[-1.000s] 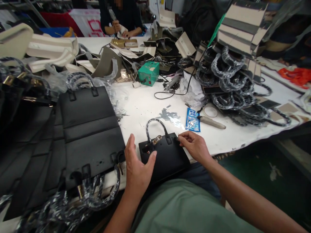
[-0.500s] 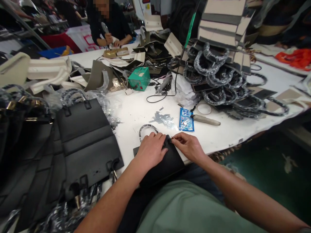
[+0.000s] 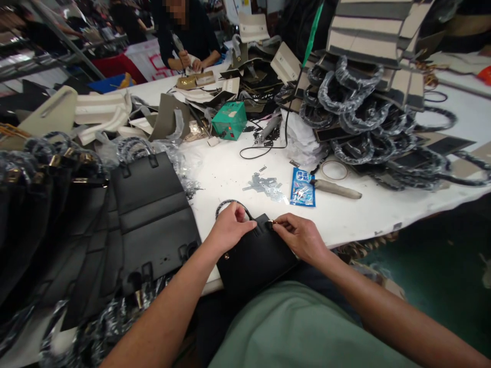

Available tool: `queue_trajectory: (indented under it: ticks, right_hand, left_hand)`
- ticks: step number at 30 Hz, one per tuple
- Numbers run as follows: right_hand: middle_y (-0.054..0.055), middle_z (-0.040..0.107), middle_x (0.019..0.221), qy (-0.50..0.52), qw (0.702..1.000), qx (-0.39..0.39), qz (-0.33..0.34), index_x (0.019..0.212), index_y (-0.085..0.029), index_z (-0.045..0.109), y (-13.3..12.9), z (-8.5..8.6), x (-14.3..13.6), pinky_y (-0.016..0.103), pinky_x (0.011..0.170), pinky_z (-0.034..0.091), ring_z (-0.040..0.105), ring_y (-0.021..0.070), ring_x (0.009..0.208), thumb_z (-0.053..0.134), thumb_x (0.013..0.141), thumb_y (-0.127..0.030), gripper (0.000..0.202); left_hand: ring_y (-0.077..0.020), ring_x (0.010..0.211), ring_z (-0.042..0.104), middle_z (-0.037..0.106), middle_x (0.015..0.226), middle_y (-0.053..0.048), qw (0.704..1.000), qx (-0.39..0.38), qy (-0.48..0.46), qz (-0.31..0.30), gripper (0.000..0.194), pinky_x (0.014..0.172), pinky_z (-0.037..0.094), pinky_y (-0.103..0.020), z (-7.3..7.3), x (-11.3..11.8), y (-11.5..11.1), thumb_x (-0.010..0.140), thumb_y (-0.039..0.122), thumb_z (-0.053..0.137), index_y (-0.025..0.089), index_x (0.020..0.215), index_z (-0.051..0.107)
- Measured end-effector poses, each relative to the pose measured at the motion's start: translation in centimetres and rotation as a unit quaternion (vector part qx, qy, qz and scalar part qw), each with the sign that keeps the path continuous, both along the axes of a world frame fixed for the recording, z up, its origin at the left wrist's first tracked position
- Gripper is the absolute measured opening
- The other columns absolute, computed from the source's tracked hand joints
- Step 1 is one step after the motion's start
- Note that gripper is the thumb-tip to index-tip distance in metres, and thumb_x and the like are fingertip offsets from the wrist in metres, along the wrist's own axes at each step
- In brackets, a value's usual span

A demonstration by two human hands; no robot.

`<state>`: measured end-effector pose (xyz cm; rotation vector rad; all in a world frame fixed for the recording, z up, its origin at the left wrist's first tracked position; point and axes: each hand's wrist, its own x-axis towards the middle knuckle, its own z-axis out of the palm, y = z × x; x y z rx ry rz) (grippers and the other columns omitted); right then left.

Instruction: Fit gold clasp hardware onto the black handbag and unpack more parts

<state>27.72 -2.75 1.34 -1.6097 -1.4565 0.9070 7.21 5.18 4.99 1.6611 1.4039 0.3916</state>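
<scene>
A small black handbag panel lies at the near edge of the white table, partly over my lap. Its wrapped handle curves up behind my left hand, which grips the panel's top edge near the handle. My right hand pinches a small gold metal fitting at the top edge, fingertips almost meeting my left hand. A gold stud shows on the panel's left side.
Larger black bag panels with wrapped handles pile up at the left. Small metal plates, a blue packet and a knife-like tool lie just beyond. A green box, wrapped handles and a seated person are farther back.
My left hand has come down from hovering beside the panel onto its top edge. My right hand has brought the fitting inward to the same edge. The view has tilted slightly.
</scene>
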Motion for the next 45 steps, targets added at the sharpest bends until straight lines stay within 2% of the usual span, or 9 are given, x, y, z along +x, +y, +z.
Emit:
queue_trajectory:
  ticks: [8, 11, 15, 18, 22, 29, 33, 38, 45]
  right_hand:
    - [-0.003, 0.064, 0.068, 0.13, 0.987, -0.078, 0.049, 0.087, -0.02, 0.068, -0.4, 1.6, 0.4, 0.025, 0.056, 0.043, 0.058, 0.0144, 0.061, 0.065, 0.086, -0.035, 0.015]
    - [-0.002, 0.068, 0.075, 0.112, 0.99, -0.058, 0.062, 0.089, -0.021, 0.069, -0.9, 1.9, 0.3, 0.025, 0.062, 0.045, 0.061, 0.0154, 0.068, 0.065, 0.088, -0.034, 0.014]
    - [-0.001, 0.07, 0.084, 0.024, 0.998, 0.008, 0.053, 0.089, -0.023, 0.07, -1.8, 1.6, 0.0, 0.026, 0.072, 0.046, 0.064, 0.0161, 0.078, 0.065, 0.088, -0.029, 0.007]
    - [-0.001, 0.07, 0.086, -0.014, 0.998, 0.041, 0.052, 0.093, -0.024, 0.07, -2.7, 1.1, -0.2, 0.027, 0.071, 0.046, 0.064, 0.016, 0.077, 0.064, 0.09, -0.027, 0.007]
    - [-0.001, 0.071, 0.085, -0.061, 0.994, 0.065, 0.057, 0.097, -0.025, 0.07, -3.7, 0.5, -0.7, 0.028, 0.07, 0.046, 0.063, 0.016, 0.072, 0.062, 0.092, -0.028, 0.01]
    - [0.001, 0.073, 0.086, -0.045, 0.998, 0.031, 0.012, 0.096, -0.024, 0.07, -3.4, 0.3, -1.5, 0.029, 0.068, 0.051, 0.066, 0.018, 0.072, 0.062, 0.091, -0.032, 0.013]
    - [0.002, 0.073, 0.083, -0.08, 0.996, 0.038, 0.012, 0.094, -0.024, 0.07, -3.2, 0.5, -1.7, 0.029, 0.067, 0.051, 0.065, 0.0181, 0.07, 0.061, 0.092, -0.032, 0.013]
    - [0.004, 0.072, 0.084, -0.177, 0.979, 0.095, 0.036, 0.095, -0.022, 0.068, -3.2, 0.8, -2.2, 0.031, 0.069, 0.047, 0.066, 0.0197, 0.073, 0.057, 0.094, -0.03, 0.013]
    - [0.002, 0.073, 0.086, -0.171, 0.982, 0.079, 0.027, 0.097, -0.023, 0.067, -3.2, 0.8, -2.4, 0.03, 0.07, 0.048, 0.066, 0.0191, 0.073, 0.058, 0.095, -0.032, 0.013]
  left_hand:
    - [-0.0116, 0.066, 0.053, 0.058, 0.072, 0.003, 0.965, -0.164, -0.154, 0.132, 0.031, 0.066, 0.041, -0.026, 1.0, -0.6, -1.8, 0.066, 0.033, 0.078, 0.019, 0.08, 0.054]
    - [-0.0157, 0.076, 0.061, 0.066, 0.084, -0.003, 0.959, -0.202, -0.165, 0.109, 0.034, 0.075, 0.045, -0.03, 1.1, -0.7, -2.0, 0.065, 0.032, 0.079, 0.015, 0.089, 0.061]
    - [-0.0178, 0.078, 0.063, 0.07, 0.083, -0.004, 0.967, -0.221, -0.129, 0.012, 0.044, 0.077, 0.045, -0.031, 0.7, -0.8, -1.5, 0.067, 0.032, 0.078, 0.013, 0.104, 0.065]
    - [-0.0159, 0.066, 0.06, 0.068, 0.071, -0.001, 0.973, -0.211, -0.093, -0.027, 0.035, 0.068, 0.044, -0.029, 0.2, -0.4, -1.2, 0.069, 0.03, 0.074, 0.013, 0.099, 0.067]
    - [-0.0158, 0.064, 0.059, 0.067, 0.069, -0.001, 0.979, -0.182, -0.087, -0.019, 0.025, 0.063, 0.043, -0.028, -0.4, 0.0, -1.3, 0.07, 0.029, 0.071, 0.016, 0.091, 0.069]
    - [-0.0146, 0.063, 0.057, 0.065, 0.068, 0.001, 0.981, -0.17, -0.094, -0.011, 0.027, 0.064, 0.042, -0.027, -0.3, -0.1, -1.3, 0.069, 0.032, 0.071, 0.016, 0.092, 0.069]
    - [-0.0141, 0.06, 0.055, 0.062, 0.065, 0.002, 0.984, -0.157, -0.088, -0.015, 0.026, 0.061, 0.04, -0.027, -0.3, -0.1, -1.2, 0.069, 0.032, 0.07, 0.016, 0.09, 0.07]
    - [-0.015, 0.063, 0.057, 0.063, 0.067, 0.001, 0.987, -0.139, -0.078, -0.016, 0.027, 0.062, 0.041, -0.028, -0.2, 0.0, -1.4, 0.07, 0.032, 0.07, 0.016, 0.091, 0.07]
    - [-0.0171, 0.067, 0.06, 0.066, 0.071, -0.001, 0.986, -0.142, -0.082, -0.008, 0.031, 0.067, 0.043, -0.029, 0.1, -0.2, -1.6, 0.07, 0.031, 0.071, 0.015, 0.096, 0.07]
